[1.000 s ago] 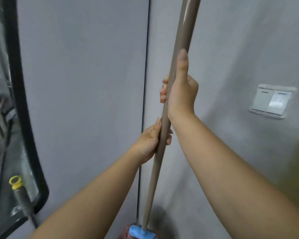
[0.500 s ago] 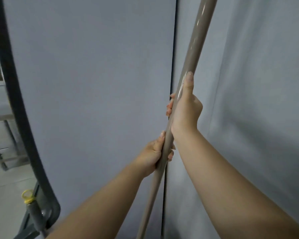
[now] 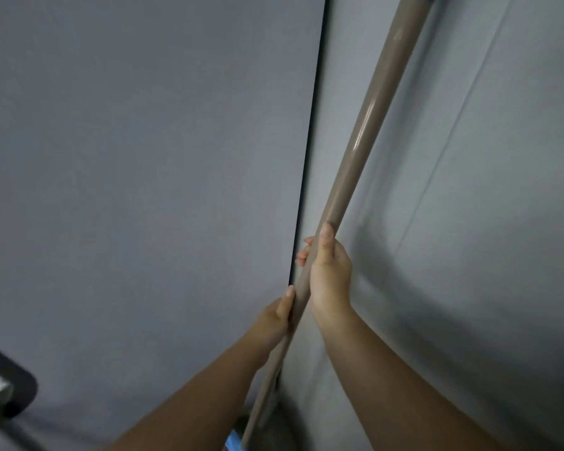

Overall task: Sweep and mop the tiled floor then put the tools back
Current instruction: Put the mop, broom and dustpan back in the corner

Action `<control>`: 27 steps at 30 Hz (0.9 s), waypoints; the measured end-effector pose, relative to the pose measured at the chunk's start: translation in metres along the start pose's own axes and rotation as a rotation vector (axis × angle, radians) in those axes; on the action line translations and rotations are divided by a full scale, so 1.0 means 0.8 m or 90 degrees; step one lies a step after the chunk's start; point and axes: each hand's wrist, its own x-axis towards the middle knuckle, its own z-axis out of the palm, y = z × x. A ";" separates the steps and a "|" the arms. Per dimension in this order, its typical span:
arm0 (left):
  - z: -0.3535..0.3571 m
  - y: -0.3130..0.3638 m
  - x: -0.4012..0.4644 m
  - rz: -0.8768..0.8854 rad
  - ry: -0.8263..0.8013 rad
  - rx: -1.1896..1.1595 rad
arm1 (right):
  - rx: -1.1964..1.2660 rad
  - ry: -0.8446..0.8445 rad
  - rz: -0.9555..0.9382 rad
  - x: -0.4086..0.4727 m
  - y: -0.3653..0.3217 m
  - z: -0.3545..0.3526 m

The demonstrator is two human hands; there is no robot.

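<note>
Both hands are on the mop handle (image 3: 355, 164) here, a long tan pole held close in front of the grey wall (image 3: 144, 157). Its long axis runs steeply, leaning: the top end points up and to the right with a blue cap at the upper edge, the lower end drops down-left toward a bit of blue at the bottom. The right hand (image 3: 331, 275) wraps the pole higher up, thumb laid along it. Just below, the left hand (image 3: 274, 317) grips it too, thumb pressed against the shaft.
</note>
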 end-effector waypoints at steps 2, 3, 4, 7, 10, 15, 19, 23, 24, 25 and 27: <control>0.011 -0.027 0.001 -0.077 -0.028 -0.085 | -0.046 0.008 0.026 -0.002 0.048 -0.017; 0.016 -0.036 0.002 -0.094 -0.045 -0.133 | -0.072 0.009 0.036 0.001 0.066 -0.026; 0.020 -0.042 0.005 -0.110 -0.062 -0.168 | -0.092 0.002 0.049 0.006 0.080 -0.035; 0.034 -0.047 0.010 -0.152 -0.073 -0.219 | -0.155 -0.049 0.112 0.025 0.109 -0.061; 0.049 -0.048 0.020 -0.144 -0.072 -0.213 | -0.245 -0.119 0.153 0.036 0.129 -0.083; 0.061 -0.047 0.031 -0.126 -0.063 -0.201 | -0.258 -0.125 0.305 0.028 0.142 -0.086; 0.060 -0.041 0.035 -0.124 -0.067 -0.214 | -0.298 -0.113 0.381 0.026 0.137 -0.082; 0.061 -0.032 0.039 -0.109 -0.077 -0.215 | -0.268 -0.087 0.377 0.023 0.127 -0.085; 0.061 -0.029 0.039 -0.107 -0.076 -0.215 | -0.261 -0.081 0.370 0.021 0.124 -0.086; 0.060 -0.028 0.038 -0.105 -0.074 -0.214 | -0.256 -0.074 0.367 0.019 0.122 -0.086; 0.058 -0.025 0.035 -0.106 -0.065 -0.217 | -0.256 -0.061 0.370 0.014 0.115 -0.088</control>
